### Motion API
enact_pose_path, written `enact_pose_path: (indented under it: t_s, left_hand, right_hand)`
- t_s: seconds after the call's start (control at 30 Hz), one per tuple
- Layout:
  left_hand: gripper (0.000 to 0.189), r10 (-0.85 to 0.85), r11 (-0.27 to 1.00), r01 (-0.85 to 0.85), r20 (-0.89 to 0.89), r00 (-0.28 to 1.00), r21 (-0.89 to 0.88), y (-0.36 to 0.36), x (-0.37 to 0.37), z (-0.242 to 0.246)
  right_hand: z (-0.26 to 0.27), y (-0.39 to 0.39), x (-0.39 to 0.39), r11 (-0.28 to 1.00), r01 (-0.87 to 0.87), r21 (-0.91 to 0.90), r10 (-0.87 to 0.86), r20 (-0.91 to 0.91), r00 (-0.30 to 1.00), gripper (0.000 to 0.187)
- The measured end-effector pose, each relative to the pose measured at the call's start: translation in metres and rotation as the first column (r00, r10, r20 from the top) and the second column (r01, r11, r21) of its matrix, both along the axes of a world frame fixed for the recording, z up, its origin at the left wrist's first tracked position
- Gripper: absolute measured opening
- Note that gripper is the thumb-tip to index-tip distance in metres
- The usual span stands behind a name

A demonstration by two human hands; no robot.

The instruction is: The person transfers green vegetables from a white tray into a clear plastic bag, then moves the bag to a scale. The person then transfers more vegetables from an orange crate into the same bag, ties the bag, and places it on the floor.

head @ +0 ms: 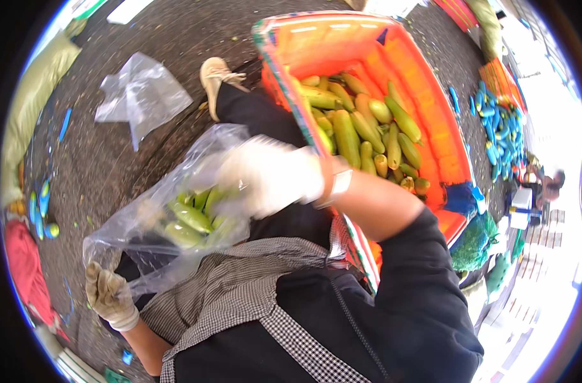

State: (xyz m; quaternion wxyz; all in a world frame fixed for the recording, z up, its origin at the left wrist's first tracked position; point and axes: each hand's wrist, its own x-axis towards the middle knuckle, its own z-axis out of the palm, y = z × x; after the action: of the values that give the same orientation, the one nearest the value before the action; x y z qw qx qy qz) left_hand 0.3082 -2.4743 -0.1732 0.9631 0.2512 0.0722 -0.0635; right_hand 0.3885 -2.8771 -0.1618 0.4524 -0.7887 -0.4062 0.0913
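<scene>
A clear plastic bag lies across my lap, with several green squash-like vegetables inside. At the lower left, my left hand, in a soiled pale work glove, grips the edge of this bag. My right hand, also in a whitish glove, is over the bag's upper right part, blurred by motion. Its fingers are too smeared to show whether they hold anything. Beside my right forearm stands a large orange-lined basket with many green-yellow zucchini-like vegetables in it.
Another clear plastic bag lies on the dark ground beyond my shoe. Vegetables in blue wrapping are heaped at the right, with a few wrapped ones at the far left. A green net sack sits beside the basket. A person is at far right.
</scene>
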Motion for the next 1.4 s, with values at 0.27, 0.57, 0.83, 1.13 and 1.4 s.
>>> enact_pose_path:
  t_s: [0.27, 0.57, 0.83, 1.13, 1.4]
  left_hand:
    - [0.017, -0.166, 0.977, 0.184, -0.156, 0.974, 0.107, -0.033, 0.038, 0.001]
    - [0.02, 0.117, 0.944, 0.004, -0.346, 0.931, 0.331, -0.036, 0.035, 0.027]
    - [0.021, -0.053, 0.935, 0.132, -0.237, 0.97, 0.328, -0.026, 0.021, 0.023]
    - [0.02, 0.013, 0.924, 0.078, -0.236, 0.972, 0.374, 0.005, -0.009, 0.007]
    - [0.016, -0.065, 0.967, 0.098, -0.141, 0.988, 0.234, 0.001, -0.018, -0.016]
  right_hand:
    - [-0.124, -0.38, -0.083, -0.4, 0.488, -0.776, -0.913, 0.387, -0.133, 0.083]
    - [-0.123, -0.403, -0.037, -0.067, 0.801, -0.595, -0.997, 0.061, -0.038, 0.067]
    - [-0.148, -0.336, 0.023, -0.094, 0.174, -0.98, -0.684, 0.191, 0.704, 0.065]
    - [-0.134, -0.328, -0.047, -0.03, 0.953, -0.3, -0.868, 0.48, 0.124, 0.061]
    - [0.01, -0.227, -0.085, 0.035, 0.777, 0.628, -0.757, -0.49, 0.431, 0.08]
